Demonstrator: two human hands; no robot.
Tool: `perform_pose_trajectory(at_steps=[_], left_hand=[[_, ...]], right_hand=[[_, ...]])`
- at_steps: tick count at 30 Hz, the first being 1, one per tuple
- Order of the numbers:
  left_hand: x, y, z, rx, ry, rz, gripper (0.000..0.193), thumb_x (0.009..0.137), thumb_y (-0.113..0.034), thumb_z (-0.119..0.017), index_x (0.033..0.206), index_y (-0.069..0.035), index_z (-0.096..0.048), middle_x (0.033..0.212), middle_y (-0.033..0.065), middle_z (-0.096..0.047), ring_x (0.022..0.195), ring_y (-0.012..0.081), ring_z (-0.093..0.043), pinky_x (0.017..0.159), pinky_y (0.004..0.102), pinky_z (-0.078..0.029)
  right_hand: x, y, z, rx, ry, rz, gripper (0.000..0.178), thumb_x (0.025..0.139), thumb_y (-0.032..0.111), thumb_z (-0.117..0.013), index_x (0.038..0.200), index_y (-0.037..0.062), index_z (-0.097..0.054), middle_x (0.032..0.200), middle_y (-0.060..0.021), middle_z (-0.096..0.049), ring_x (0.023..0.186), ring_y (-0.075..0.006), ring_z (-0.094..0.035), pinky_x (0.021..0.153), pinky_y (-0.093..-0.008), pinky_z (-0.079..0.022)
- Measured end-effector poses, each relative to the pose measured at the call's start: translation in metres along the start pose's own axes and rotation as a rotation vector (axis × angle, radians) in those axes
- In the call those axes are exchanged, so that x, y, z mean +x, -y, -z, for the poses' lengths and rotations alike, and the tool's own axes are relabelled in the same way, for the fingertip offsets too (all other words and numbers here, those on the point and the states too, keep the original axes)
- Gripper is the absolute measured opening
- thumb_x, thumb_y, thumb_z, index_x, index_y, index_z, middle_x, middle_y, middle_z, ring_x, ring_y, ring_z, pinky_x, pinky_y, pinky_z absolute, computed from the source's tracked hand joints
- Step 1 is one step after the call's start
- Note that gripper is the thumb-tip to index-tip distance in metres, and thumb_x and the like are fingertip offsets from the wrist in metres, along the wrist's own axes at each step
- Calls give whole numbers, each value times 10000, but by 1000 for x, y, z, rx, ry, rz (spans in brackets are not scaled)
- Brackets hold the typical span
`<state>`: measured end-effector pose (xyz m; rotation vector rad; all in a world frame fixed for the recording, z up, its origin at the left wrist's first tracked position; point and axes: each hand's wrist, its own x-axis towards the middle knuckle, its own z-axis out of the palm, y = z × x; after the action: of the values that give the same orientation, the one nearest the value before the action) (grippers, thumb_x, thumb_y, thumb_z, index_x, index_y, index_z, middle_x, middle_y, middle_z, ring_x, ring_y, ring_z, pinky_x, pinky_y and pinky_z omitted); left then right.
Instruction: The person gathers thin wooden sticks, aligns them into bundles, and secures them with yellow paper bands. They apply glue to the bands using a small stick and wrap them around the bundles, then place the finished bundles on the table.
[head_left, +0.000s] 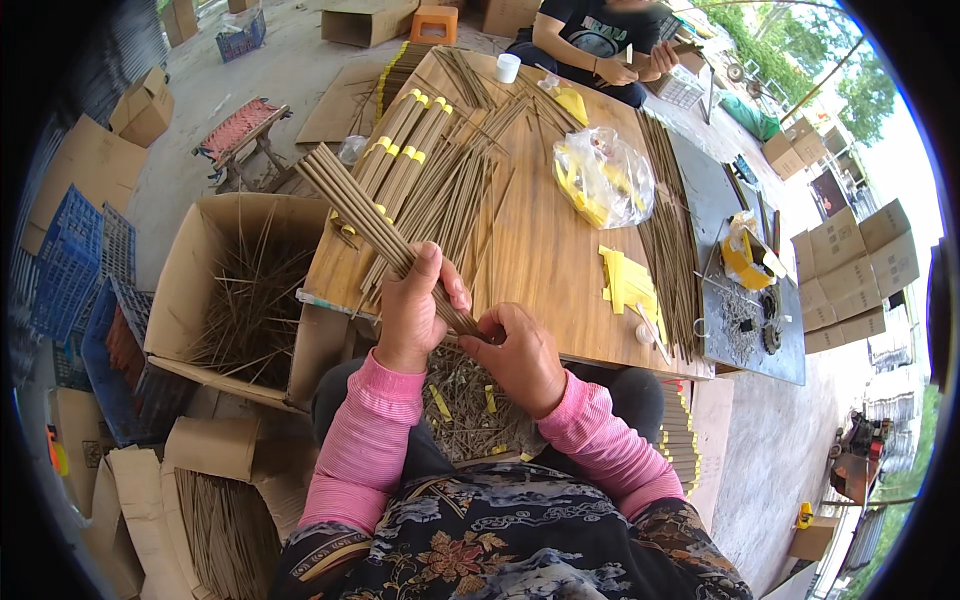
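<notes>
Stick bundle [350, 208]: centre of frame, slanting to upper left; lower end hidden by the right hand [522, 350].
Right hand: closed around that end.
Left hand [412, 305]: wrapped around the bundle's middle.
Co-worker [572, 42]: cut off at top edge.
Clear bag [625, 172]: upper right of centre, contents hard to make out.
Carton [180, 290]: left, holding loose sticks [250, 300].
Table [525, 270]: brown wood.
Floor [765, 450]: grey.

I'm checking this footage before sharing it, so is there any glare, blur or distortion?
Head view: the held sticks, left hand and right hand look fairly crisp; head view: the outdoor background washes out bright at right; head view: blue crates look skewed near the left rim.
</notes>
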<state>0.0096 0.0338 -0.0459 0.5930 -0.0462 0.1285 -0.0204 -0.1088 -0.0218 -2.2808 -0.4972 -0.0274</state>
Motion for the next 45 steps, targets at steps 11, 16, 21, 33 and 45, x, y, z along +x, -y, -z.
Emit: perform_pose_trajectory(at_steps=[11, 16, 21, 33, 45], left_hand=[[-1, -2, -4, 42, -37, 2, 275, 839, -288, -586, 719, -62, -487, 548, 57, -497, 452, 162, -500, 431, 301, -449], [2, -7, -4, 37, -100, 45, 374, 815, -368, -600, 628, -64, -488, 546, 51, -498, 462, 159, -495, 453, 297, -443], [8, -18, 6, -32, -156, 6, 399, 794, -419, -610, 617, -82, -491, 554, 45, -503, 483, 153, -491, 487, 297, -435], [17, -34, 20, -33, -212, -117, 346, 850, -393, -536, 628, -147, -436, 557, 17, -524, 501, 120, -514, 482, 253, -436], [23, -43, 25, -111, -239, -107, 353, 893, -292, -495, 592, -137, -397, 516, -7, -425, 417, 77, -357, 389, 212, -328]], right_hand=[[3, -1, 4, 104, 79, -43, 232, 701, 180, -706, 773, 1, -576, 670, -106, -552, 585, -186, -528, 536, -297, -420], [7, -2, 12, 278, 240, -177, 206, 718, 177, -689, 740, 1, -586, 598, -76, -540, 536, -131, -498, 493, -286, -404], [0, 5, 35, 278, 338, -258, 190, 715, 149, -698, 739, -2, -584, 582, -33, -524, 541, -81, -465, 488, -255, -394], [-33, -26, 96, 306, 563, -416, 177, 742, 118, -686, 765, -10, -565, 665, 8, -533, 621, -57, -472, 550, -217, -405], [35, -122, 13, 384, 146, -531, 246, 738, 144, -668, 840, -37, -536, 646, -70, -558, 537, -117, -551, 423, -240, -433]])
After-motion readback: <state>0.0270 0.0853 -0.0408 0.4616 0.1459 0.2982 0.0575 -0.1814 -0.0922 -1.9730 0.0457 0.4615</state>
